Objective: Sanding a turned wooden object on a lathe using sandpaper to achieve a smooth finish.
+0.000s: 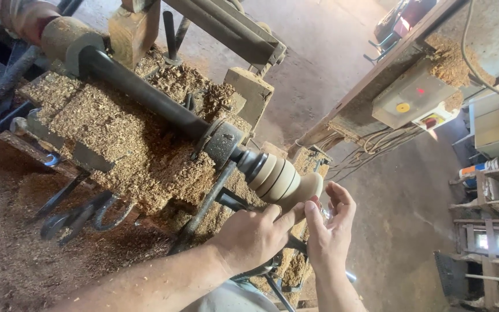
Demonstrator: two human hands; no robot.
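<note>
A pale turned wooden piece (281, 178), ribbed with rounded rings, sits mounted on the end of a long dark lathe shaft (145, 92) that runs from the upper left of the frame down to the centre. The left hand (255, 237), low in the middle of the frame, reaches up to the piece; its fingers (287, 218) lie stretched along the underside of the rounded end, touching it, so the grip is open and flat rather than curled around anything. The right hand (329, 231) is just beside it, to its right, fingers loosely curled with the tips near the end of the piece; something small and shiny shows between its fingers, too blurred to name, and whether the grip closes on it cannot be told. Heaps of wood shavings (128, 144) cover the lathe bed left of the hands. In the upper right of the frame a pale switch box (414, 98) with a yellow and a red button hangs on a slanted wooden beam (371, 86), cables trailing beneath it.
</note>
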